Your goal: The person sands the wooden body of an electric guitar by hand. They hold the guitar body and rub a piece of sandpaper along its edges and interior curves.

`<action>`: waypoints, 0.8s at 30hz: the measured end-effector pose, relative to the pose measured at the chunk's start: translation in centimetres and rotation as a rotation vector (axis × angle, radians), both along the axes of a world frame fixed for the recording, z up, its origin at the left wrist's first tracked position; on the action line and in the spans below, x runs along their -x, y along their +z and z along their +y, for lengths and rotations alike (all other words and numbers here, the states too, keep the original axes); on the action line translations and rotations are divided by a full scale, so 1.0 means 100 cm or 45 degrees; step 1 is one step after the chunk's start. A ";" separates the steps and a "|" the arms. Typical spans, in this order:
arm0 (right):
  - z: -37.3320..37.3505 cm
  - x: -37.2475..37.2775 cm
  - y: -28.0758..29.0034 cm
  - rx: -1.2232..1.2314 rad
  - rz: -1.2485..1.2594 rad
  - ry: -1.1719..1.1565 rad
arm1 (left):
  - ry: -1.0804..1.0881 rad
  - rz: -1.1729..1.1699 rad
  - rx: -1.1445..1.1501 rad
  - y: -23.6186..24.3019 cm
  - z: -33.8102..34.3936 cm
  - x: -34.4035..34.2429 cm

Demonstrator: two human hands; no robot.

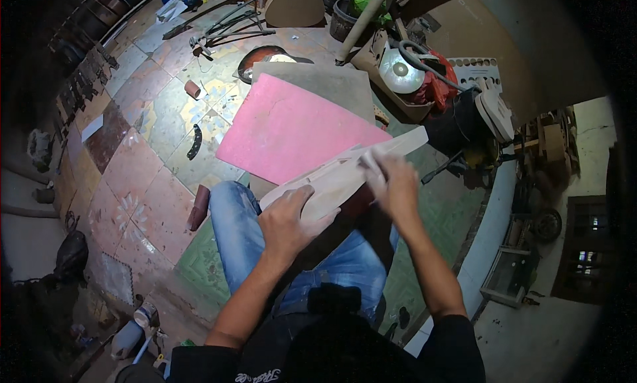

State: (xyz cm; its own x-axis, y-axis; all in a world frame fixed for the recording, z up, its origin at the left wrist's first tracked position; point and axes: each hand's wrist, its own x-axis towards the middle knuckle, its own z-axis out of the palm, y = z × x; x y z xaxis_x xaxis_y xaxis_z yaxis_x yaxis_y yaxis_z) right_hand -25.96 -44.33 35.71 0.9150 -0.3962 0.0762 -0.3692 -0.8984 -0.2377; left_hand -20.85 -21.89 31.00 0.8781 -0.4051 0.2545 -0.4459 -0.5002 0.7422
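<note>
A long pale wooden piece (pixel 332 186), perhaps a guitar part, lies slantwise above my lap. Its left end is rounded, its far right end is narrower, and cutouts show along its far edge. Closed round the rounded end, my left hand (pixel 286 218) has its thumb on top and its fingers partly hidden. My right hand (pixel 397 184) is over the middle of the wood, its fingers bent and a bit blurred. A small pale pad-like thing (pixel 375 173) shows under those fingers, too smeared to name. Just beyond lies a flat pink board (pixel 285 124).
Under the pink board is a grey sheet (pixel 332 82). A curved black piece (pixel 194 142) and brown rolled pieces (pixel 198 208) lie on the tiles at left. An unfinished guitar body (pixel 295 8) stands far back. At right are a cardboard box (pixel 391 98) and a black bucket-like container (pixel 454 123).
</note>
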 end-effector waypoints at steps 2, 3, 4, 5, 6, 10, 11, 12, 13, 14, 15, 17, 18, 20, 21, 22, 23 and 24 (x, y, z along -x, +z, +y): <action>0.026 0.015 0.001 -0.521 -0.253 0.193 | -0.028 -0.008 0.034 -0.002 0.007 -0.001; 0.012 0.013 -0.013 -0.429 -0.244 0.229 | -0.016 -0.004 0.032 -0.001 0.007 -0.001; -0.008 0.017 -0.021 -0.326 -0.233 0.244 | -0.050 -0.031 0.046 0.002 0.006 0.002; -0.031 0.009 -0.014 -0.319 -0.233 0.242 | -0.076 -0.065 0.060 0.003 0.003 0.001; -0.054 0.000 -0.008 0.073 -0.106 0.066 | -0.079 -0.067 0.063 0.001 0.002 0.003; -0.073 0.000 -0.020 0.550 0.044 -0.125 | -0.054 -0.102 0.085 -0.001 0.001 0.006; -0.057 0.011 -0.034 0.500 -0.079 0.102 | -0.046 -0.084 0.073 -0.001 0.001 0.004; -0.064 0.010 -0.035 0.501 -0.081 0.105 | -0.042 -0.086 0.074 -0.001 0.001 0.002; -0.074 0.007 -0.033 0.465 -0.058 0.097 | -0.042 -0.089 0.073 0.000 0.002 0.002; -0.082 0.008 -0.029 0.438 -0.024 0.075 | -0.058 -0.087 0.081 0.001 0.002 0.002; -0.088 0.007 -0.026 0.446 -0.019 0.065 | -0.068 -0.084 0.089 0.001 0.001 0.003; -0.092 -0.005 -0.022 0.462 -0.183 -0.133 | -0.042 -0.073 0.099 0.001 0.001 0.001; -0.082 0.001 -0.025 0.462 -0.187 -0.132 | -0.041 -0.077 0.099 -0.001 0.002 0.000; -0.046 0.013 -0.029 0.355 -0.206 0.204 | -0.025 -0.051 0.070 -0.004 0.004 -0.003; -0.069 0.010 -0.034 0.380 -0.153 0.202 | -0.023 -0.054 0.070 -0.004 0.004 -0.003; -0.086 0.005 -0.029 0.387 -0.151 0.192 | -0.034 -0.066 0.082 -0.001 0.001 -0.002; -0.100 -0.003 -0.024 0.415 -0.206 0.021 | -0.045 -0.078 0.094 0.001 -0.001 -0.002; -0.108 -0.004 -0.021 0.441 -0.262 -0.150 | -0.054 -0.080 0.101 0.001 -0.002 -0.002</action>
